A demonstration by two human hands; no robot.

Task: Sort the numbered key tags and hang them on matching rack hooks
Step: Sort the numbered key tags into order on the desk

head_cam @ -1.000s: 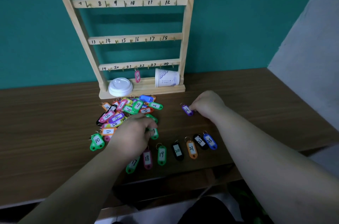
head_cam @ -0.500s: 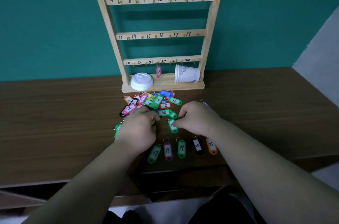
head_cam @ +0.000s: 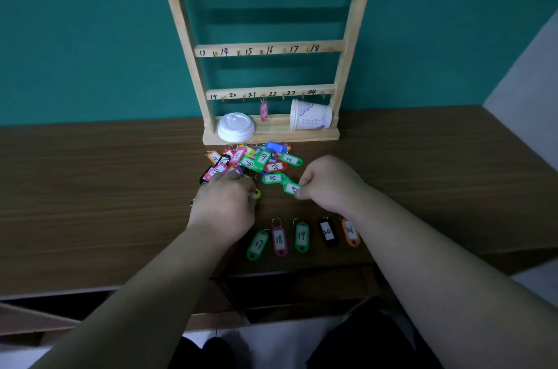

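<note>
A heap of coloured numbered key tags (head_cam: pixel 252 161) lies on the wooden table in front of the wooden rack (head_cam: pixel 265 48), whose bars carry hooks marked 7 to 24. One pink tag (head_cam: pixel 264 111) hangs on the bottom bar. A sorted row lies near the table's front edge: green 17 (head_cam: pixel 257 244), pink 18 (head_cam: pixel 279 240), green 19 (head_cam: pixel 302 237), black 20 (head_cam: pixel 327 232) and an orange tag (head_cam: pixel 350 231). My right hand (head_cam: pixel 329 184) pinches a green tag (head_cam: pixel 292 188) at the heap's right edge. My left hand (head_cam: pixel 223 205) curls over the heap's near side, with a yellow tag (head_cam: pixel 256 194) at its fingertips.
A white plastic lid (head_cam: pixel 235 126) and a paper cup (head_cam: pixel 309 119) lying on its side rest on the rack's base. The rack stands against a teal wall. The table's front edge (head_cam: pixel 120 287) runs just below the sorted row.
My right hand moved left from the table's right part to the heap and took hold of a green tag. My left hand stayed on the heap. The camera view shifted left.
</note>
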